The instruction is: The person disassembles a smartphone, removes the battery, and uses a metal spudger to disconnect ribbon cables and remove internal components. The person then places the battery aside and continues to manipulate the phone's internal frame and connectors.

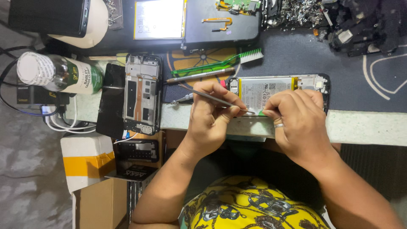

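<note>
The left hand (212, 116) pinched thin metal tweezers (212, 98); the right hand (296, 121) pressed the fragile, opened black phone (277, 89), best held by its edges.

Lighting: bright, even, from overhead; colours saturated. Shadows: soft, short, under the left hand (210, 114) and right hand (296, 123) along the worktop (364, 127) edge. Glare: white sheen on the battery (159, 19) at top and on the bottle cap (32, 68). Focus: centre sharp; dark parts pile (360, 23) at top right murky. Distortion: mild bowing at the edges.
</note>
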